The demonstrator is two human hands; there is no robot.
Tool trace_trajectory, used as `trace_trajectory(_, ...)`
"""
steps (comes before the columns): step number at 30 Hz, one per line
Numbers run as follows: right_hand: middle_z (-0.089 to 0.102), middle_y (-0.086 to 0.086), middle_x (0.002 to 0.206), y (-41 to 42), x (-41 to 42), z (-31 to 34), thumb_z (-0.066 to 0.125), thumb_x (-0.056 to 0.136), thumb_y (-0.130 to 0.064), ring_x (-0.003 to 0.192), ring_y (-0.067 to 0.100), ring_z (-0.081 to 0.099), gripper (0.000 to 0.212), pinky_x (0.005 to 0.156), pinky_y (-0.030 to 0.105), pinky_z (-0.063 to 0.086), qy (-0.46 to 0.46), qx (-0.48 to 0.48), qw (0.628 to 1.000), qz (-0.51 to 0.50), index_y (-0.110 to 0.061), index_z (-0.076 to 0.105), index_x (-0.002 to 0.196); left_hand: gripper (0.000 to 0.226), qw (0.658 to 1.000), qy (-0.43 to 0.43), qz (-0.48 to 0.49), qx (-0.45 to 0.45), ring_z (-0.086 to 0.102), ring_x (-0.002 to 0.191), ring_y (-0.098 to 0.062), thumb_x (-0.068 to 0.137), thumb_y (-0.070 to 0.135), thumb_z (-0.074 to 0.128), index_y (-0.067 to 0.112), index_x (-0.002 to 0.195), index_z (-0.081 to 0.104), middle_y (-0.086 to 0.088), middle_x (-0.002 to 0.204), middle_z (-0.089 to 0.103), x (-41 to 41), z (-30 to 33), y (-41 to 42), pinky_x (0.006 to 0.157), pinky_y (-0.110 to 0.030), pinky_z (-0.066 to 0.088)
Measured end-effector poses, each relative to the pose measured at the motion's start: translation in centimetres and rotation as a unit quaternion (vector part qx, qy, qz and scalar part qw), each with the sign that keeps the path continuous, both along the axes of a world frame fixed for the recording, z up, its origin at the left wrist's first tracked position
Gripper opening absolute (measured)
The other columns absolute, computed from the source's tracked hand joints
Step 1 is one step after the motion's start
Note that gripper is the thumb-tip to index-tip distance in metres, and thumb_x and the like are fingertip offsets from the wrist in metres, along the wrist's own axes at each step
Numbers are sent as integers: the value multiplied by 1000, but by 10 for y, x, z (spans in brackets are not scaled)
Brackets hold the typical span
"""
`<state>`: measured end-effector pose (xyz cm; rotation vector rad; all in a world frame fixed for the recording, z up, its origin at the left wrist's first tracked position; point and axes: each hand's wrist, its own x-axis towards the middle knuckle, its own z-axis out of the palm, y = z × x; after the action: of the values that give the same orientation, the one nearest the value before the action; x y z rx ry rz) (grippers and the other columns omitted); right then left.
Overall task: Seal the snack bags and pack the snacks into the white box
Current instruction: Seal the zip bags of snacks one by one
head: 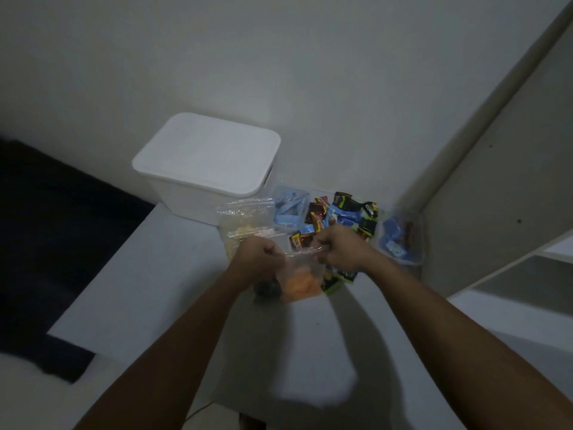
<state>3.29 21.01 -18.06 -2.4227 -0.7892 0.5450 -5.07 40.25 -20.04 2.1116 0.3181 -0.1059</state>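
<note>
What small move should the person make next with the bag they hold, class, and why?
Probably run the fingers along the top strip to press it closed. Both the left hand and the right hand pinch the top edge of the clear bag of orange snacks, held over the table. The white box has its lid on, so packing comes later.

left hand (259, 259) and right hand (339, 248) side by side, fingers (319, 243) curled, pinching

A home room: plain wall (279, 57), white table (161, 274), dark bedding (46, 228) beside it.
</note>
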Motion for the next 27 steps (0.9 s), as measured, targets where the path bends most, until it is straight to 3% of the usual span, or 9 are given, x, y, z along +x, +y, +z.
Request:
trace_trajectory(4, 61, -7, 73, 27, -7, -16, 72, 78, -7, 72, 7, 56, 5, 67, 24, 46, 9, -1, 1000, 27, -8, 74, 83, 4, 997, 18, 8, 81, 60, 63, -12, 71, 6, 71, 8, 68, 72, -6, 69, 69, -11, -14, 20, 63, -27, 47)
trace_trajectory(8, 60, -9, 80, 43, -5, -20, 69, 81, -5, 78, 8, 57, 12, 72, 24, 48, 21, -36, 999, 29, -13, 73, 89, 9, 991, 24, 7, 129, 67, 78, -14, 70, 18, 77, 12, 77, 77, -2, 82, 74, -13, -17, 35, 73, -29, 52)
trace_trajectory(10, 60, -12, 77, 47, -1, -20, 67, 78, -2, 76, 7, 57, 18, 70, 22, 46, 22, -51, 998, 28, -17, 73, 86, 14, 992, 31, 19, 124, 67, 76, -10, 67, 24, 82, 16, 77, 77, 2, 79, 74, -11, -14, 42, 73, -26, 53)
trace_trajectory(13, 65, -9, 82, 50, 8, -17, 68, 72, 0, 80, 9, 63, 29, 72, 23, 52, 30, -64, 997, 24, -29, 68, 74, 12, 993, 27, 47, 102, 58, 54, 3, 66, 22, 82, 22, 62, 71, 9, 58, 64, -4, -3, 53, 53, -11, 44)
trace_trajectory(15, 68, -8, 82, 55, 14, -8, 66, 70, 1, 82, 13, 66, 33, 78, 29, 57, 35, -54, 998, 3, -31, 65, 67, 16, 993, 1, 72, 91, 57, 52, -2, 68, 17, 80, 22, 58, 68, 9, 55, 62, 3, 8, 65, 53, -14, 43)
trace_trajectory(22, 70, 3, 87, 108, 50, 36, 65, 81, -7, 83, 15, 64, 13, 81, 25, 51, -46, 49, 992, -104, -11, 74, 89, 15, 985, -67, 138, 77, 60, 61, -11, 72, 24, 81, 14, 68, 71, 3, 61, 64, 47, 50, 132, 67, -25, 50)
trace_trajectory(27, 70, 13, 104, 153, 79, 41, 67, 80, -9, 95, 27, 65, 23, 88, 37, 54, -41, 63, 978, -193, -2, 70, 101, 20, 967, -86, 199, 137, 66, 91, -22, 74, 26, 77, 11, 86, 73, -7, 93, 72, 83, 67, 192, 83, -29, 50)
